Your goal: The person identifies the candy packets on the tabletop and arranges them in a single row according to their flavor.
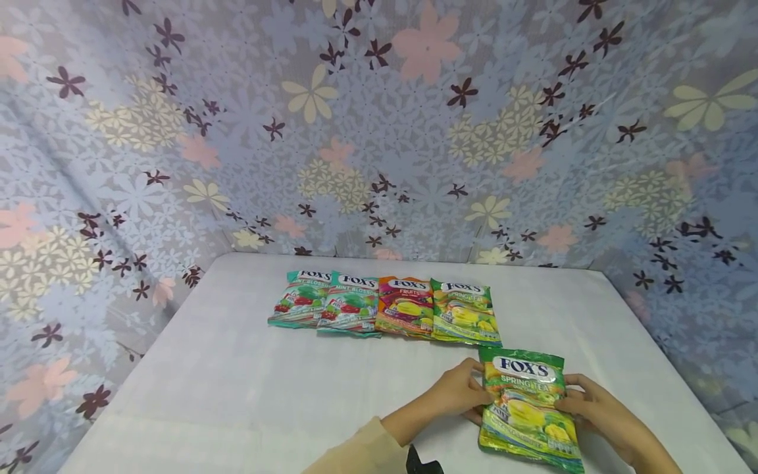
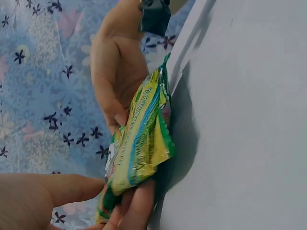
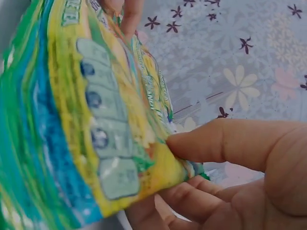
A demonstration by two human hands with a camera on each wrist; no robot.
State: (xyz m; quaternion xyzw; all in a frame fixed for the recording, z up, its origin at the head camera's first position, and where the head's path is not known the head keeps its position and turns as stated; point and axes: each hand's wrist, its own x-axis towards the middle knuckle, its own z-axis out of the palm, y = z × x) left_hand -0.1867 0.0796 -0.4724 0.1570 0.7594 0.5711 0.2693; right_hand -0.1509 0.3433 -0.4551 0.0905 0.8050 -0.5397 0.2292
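Both hands hold a green and yellow FOX'S Spring Tea candy bag (image 1: 527,405) by its two sides, at the front right of the table. The left hand (image 1: 463,393) pinches the left edge, thumb on the printed face and fingers behind. On the opposite edge, the right hand (image 1: 601,413) grips with its thumb in front and fingers tucked underneath. Seen from the left wrist, the candy bag (image 2: 139,139) is tilted, its lower edge close over the white surface with a shadow beside it. The right thumb (image 3: 216,143) presses on the bag's front in the right wrist view.
Behind the held bag, a row of FOX'S bags lies on the white table (image 1: 237,395): two teal Mint Blossom bags (image 1: 352,306), an orange Fruits bag (image 1: 404,308) and another Spring Tea bag (image 1: 466,314). Floral cloth (image 1: 379,131) hangs around the table's back and sides.
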